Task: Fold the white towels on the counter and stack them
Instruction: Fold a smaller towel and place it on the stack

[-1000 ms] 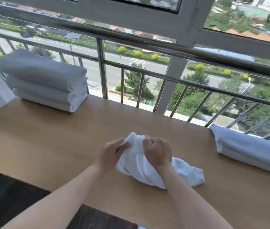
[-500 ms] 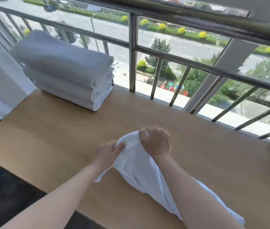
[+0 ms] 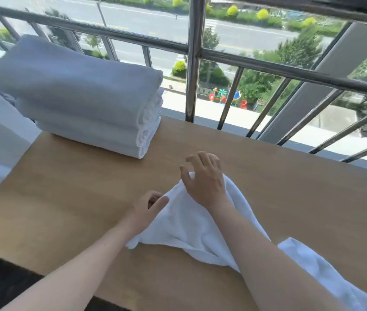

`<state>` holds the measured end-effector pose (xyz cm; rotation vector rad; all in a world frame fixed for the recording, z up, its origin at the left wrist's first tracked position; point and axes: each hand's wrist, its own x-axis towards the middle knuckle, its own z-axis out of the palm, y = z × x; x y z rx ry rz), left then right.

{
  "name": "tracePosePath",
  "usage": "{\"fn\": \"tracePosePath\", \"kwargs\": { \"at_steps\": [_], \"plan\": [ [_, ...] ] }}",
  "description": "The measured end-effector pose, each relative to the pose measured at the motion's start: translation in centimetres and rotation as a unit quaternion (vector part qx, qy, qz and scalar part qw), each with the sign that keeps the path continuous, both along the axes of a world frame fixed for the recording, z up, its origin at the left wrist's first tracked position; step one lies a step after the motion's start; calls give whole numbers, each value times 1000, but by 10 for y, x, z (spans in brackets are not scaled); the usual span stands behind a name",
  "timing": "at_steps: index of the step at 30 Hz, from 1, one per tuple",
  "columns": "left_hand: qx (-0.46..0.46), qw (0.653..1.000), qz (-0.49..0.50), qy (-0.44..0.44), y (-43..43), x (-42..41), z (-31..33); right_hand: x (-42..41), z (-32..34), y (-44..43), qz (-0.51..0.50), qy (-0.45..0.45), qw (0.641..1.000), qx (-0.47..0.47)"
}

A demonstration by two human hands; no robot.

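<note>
**Work area.** The wooden surface (image 3: 65, 198) runs along a metal railing (image 3: 191, 63). A road and trees are visible beyond the railing.

**Finished stack.** A stack of folded towels (image 3: 77, 95) stands on the far left corner of the surface, just beside the railing. Three white layers lie one upon another. Their rolled fold edges face right. The stack is well apart from both hands.

**Towel in work.** The loose towel (image 3: 191, 227) lies on the near middle of the surface, crumpled and not flat. It extends from between the two hands, passes under the right forearm, and trails toward the near right edge. One ragged corner lies on the wood just beside the left wrist.

**Left hand.** The left hand (image 3: 146, 212) is at the left edge of the loose towel. The thumb lies on top of the cloth and the fingers curl beneath it. The grip is clenched on that edge in a pinch.

**Right hand.** The right hand (image 3: 205, 180) is over the far end of the loose towel, with the heel of the hand above the cloth. The fingers are spread and only loosely bent, and they reach past the cloth over bare wood. The grip is released; no cloth is enclosed. Whether the palm touches the towel cannot be determined.
</note>
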<state>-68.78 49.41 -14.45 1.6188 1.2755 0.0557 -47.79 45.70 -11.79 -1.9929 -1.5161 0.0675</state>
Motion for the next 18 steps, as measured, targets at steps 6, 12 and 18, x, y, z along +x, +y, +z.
{"fn": "tracePosePath", "kwargs": {
  "at_steps": [6,12,18],
  "plan": [
    [43,984,-171,-5,25,36,5,1,33,-22,-188,127,969,101],
    [75,980,-184,-19,45,54,-1,-11,13,-40,-316,226,921,-29],
    [94,985,-141,-38,72,34,-6,-48,-5,-24,-290,329,899,-22]
  ]
}}
